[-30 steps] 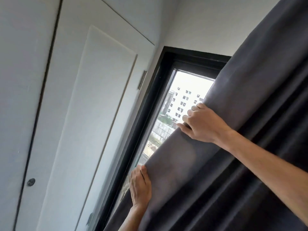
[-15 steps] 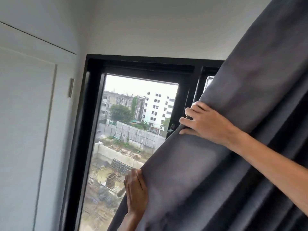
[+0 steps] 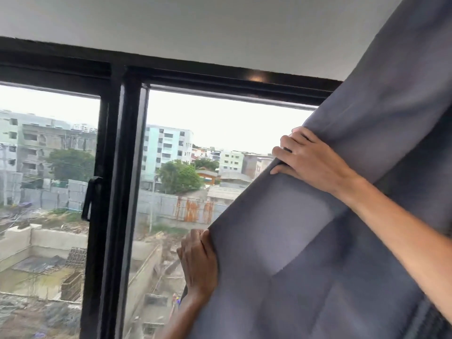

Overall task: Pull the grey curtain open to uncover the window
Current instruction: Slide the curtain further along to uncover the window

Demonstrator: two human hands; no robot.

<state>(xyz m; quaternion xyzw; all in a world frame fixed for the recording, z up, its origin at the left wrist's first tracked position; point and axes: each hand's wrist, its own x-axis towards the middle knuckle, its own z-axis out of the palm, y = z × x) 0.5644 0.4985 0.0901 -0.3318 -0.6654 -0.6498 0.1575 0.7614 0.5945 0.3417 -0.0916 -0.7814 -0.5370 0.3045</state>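
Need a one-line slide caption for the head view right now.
Both hands, left hand low and right hand high, grip the grey curtain edge beside the black-framed window.

The grey curtain [image 3: 342, 204] is sliding toward the right of the frame, its leading edge now running from the lower centre up to the upper right, where a second ago it was covering nearly all of the glass. The window [image 3: 208, 152] is opening up across the left and centre, with a second pane, the black centre post [image 3: 122, 192] and a latch handle [image 3: 90, 199] coming into view. The right hand [image 3: 310, 160] and the left hand [image 3: 198, 263] are travelling rightward with the edge they are gripping, and the white panelled wall is dropping out of the left of the frame.
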